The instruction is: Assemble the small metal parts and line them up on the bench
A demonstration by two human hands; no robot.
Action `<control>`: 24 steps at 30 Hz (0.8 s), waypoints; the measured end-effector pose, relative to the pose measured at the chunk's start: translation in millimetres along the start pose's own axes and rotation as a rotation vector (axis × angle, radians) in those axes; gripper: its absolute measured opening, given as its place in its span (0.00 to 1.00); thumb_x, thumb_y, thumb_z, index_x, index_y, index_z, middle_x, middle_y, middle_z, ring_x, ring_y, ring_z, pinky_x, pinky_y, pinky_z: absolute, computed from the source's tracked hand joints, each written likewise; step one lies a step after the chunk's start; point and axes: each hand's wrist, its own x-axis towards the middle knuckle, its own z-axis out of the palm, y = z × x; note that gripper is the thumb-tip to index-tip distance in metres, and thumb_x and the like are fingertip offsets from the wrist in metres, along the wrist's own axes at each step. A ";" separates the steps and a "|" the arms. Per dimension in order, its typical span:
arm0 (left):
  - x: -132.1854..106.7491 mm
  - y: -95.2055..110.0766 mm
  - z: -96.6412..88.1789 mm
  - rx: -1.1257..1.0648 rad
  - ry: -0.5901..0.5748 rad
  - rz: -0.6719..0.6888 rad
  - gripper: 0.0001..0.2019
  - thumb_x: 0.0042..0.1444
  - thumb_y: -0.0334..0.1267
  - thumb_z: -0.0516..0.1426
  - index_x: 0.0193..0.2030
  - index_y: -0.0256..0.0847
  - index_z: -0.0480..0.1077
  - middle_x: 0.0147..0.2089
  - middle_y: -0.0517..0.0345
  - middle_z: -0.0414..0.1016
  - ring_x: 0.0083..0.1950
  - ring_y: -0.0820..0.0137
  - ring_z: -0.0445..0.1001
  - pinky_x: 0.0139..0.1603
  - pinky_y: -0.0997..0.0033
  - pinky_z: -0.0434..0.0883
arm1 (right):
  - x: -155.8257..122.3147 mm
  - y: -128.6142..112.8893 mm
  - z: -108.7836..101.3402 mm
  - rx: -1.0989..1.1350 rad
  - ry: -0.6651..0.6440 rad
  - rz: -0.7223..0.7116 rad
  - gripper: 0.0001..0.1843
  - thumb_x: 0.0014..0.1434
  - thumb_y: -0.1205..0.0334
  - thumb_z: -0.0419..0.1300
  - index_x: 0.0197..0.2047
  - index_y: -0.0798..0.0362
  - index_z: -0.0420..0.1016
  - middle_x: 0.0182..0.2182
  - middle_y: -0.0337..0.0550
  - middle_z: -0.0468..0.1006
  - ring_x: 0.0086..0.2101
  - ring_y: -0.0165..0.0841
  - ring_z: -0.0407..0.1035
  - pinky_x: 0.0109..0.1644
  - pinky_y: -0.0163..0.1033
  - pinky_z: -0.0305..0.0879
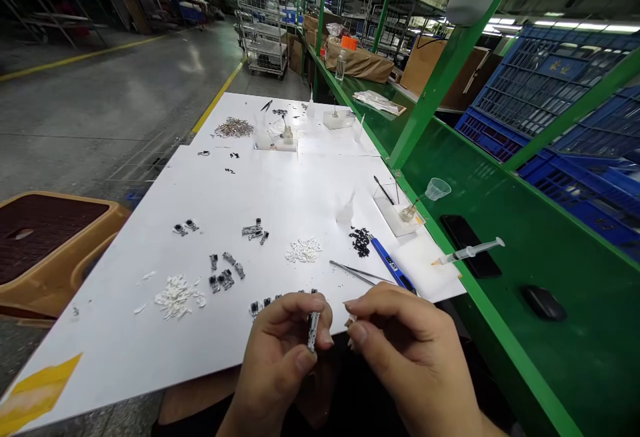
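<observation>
Between the thumb and fingers of my left hand (285, 337) is a small silver-and-black metal part (313, 331), held upright. My right hand (405, 340) is beside it, thumb and index finger pinched close together; what lies in that pinch, if anything, is too hidden to name. Similar small parts (226, 280) lie in groups on the white tabletop (200, 343), some partly behind my left hand. Beyond my hands are a pile of white pieces (303, 249), a pile of tiny black pieces (361, 242), tweezers (353, 270) and a blue utility knife (391, 263).
Another white pile (179, 295) lies at the left. On the right, a syringe (470, 251) rests across a phone (470, 245) near a computer mouse (543, 303). A green post (435, 83) rises from the bench edge. A tan stool (100, 250) stands at the left.
</observation>
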 end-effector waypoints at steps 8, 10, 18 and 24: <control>8.6 2.4 -8.5 0.196 -0.070 0.063 0.12 0.54 0.34 0.67 0.45 0.50 0.79 0.31 0.58 0.76 0.33 0.70 0.74 0.36 0.70 0.75 | 1.8 -2.0 -1.5 0.094 -0.045 0.110 0.11 0.51 0.68 0.73 0.36 0.41 0.87 0.27 0.37 0.85 0.28 0.32 0.78 0.32 0.33 0.74; 9.7 3.3 -10.3 0.307 -0.079 0.103 0.12 0.54 0.32 0.66 0.46 0.47 0.79 0.32 0.56 0.76 0.33 0.69 0.74 0.35 0.68 0.74 | 2.8 -2.2 -2.4 0.078 -0.061 0.099 0.12 0.51 0.69 0.72 0.36 0.41 0.87 0.27 0.37 0.85 0.28 0.31 0.78 0.33 0.33 0.74; 8.6 2.5 -9.0 0.464 -0.083 0.210 0.13 0.54 0.28 0.65 0.45 0.46 0.78 0.32 0.57 0.76 0.33 0.68 0.74 0.36 0.68 0.73 | 4.6 0.1 -3.9 -0.005 -0.083 0.175 0.07 0.52 0.68 0.71 0.34 0.46 0.87 0.27 0.38 0.83 0.26 0.30 0.74 0.32 0.33 0.72; 9.4 1.3 -10.2 0.326 -0.087 0.129 0.11 0.54 0.31 0.65 0.44 0.46 0.78 0.30 0.57 0.74 0.33 0.68 0.72 0.35 0.67 0.73 | 5.5 -0.6 -1.0 0.021 -0.140 0.287 0.05 0.51 0.66 0.71 0.32 0.47 0.87 0.28 0.39 0.84 0.27 0.31 0.75 0.31 0.33 0.71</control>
